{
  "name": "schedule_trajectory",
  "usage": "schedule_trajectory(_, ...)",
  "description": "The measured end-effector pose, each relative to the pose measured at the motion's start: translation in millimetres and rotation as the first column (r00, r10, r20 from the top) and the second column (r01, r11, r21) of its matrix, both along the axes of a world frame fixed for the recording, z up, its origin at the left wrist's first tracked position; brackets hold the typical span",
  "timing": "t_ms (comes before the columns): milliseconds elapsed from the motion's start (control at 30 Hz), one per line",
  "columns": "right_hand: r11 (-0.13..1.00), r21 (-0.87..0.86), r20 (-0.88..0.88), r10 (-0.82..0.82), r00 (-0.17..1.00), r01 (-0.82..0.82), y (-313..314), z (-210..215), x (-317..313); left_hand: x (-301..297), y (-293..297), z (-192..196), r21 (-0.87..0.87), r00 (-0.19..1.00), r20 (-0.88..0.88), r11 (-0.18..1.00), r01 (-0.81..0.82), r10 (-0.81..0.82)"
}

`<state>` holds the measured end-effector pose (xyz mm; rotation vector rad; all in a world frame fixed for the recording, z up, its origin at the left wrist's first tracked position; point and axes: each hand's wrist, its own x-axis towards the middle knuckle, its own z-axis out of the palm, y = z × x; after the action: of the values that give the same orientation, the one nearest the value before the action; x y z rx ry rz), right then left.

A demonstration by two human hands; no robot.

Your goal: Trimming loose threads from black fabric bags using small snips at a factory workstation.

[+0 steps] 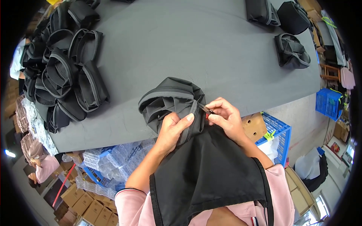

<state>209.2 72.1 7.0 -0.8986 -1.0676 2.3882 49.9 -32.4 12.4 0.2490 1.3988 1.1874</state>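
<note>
An unzipped black fabric pouch [169, 92] with a grey-edged zipper rests at the near edge of the table, its mouth toward me. My left hand [174, 130] grips the pouch's near rim, thumb on top of the zipper tape and the other fingers tucked out of sight. Small dark thread snips [205, 109] with a bit of red on them are pinched in my right hand [227, 119]. Their tips meet the zipper edge on the pouch's right side. Whether a thread lies between the blades is too small to tell.
Many similar black pouches [58, 71] are heaped on the grey table [181, 45] at the left. More pouches [292, 51] sit at the far right. Below the table edge are a blue crate [281, 130], bubble wrap [117, 160] and cardboard boxes [90, 207]. Another person [45, 167] is at far left.
</note>
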Motion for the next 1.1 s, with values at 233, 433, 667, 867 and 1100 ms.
schedule_trajectory(233,0.867,0.483,0.219,0.019,0.976,-0.125,8,9,2,3,-1,1,-0.015,0.999,0.046,1.0,-0.026,0.027)
schedule_trajectory(433,0.752,0.627,0.276,0.027,0.961,-0.201,20,14,-1,1,-2,2,-0.012,1.0,0.007,0.999,0.03,-0.03)
schedule_trajectory(667,0.458,0.854,0.305,-0.053,0.951,-0.248,27,18,-3,1,-4,0,-0.002,0.999,0.018,1.0,0.027,-0.026)
schedule_trajectory(867,0.544,0.823,0.25,-0.089,0.964,-0.163,27,19,-2,-1,4,12,0.027,0.997,0.061,0.999,0.038,-0.04)
schedule_trajectory(1100,0.733,0.674,0.264,-0.123,0.957,-0.092,10,33,-29,-25,62,5,-0.073,0.65,0.447,0.75,-0.658,0.614)
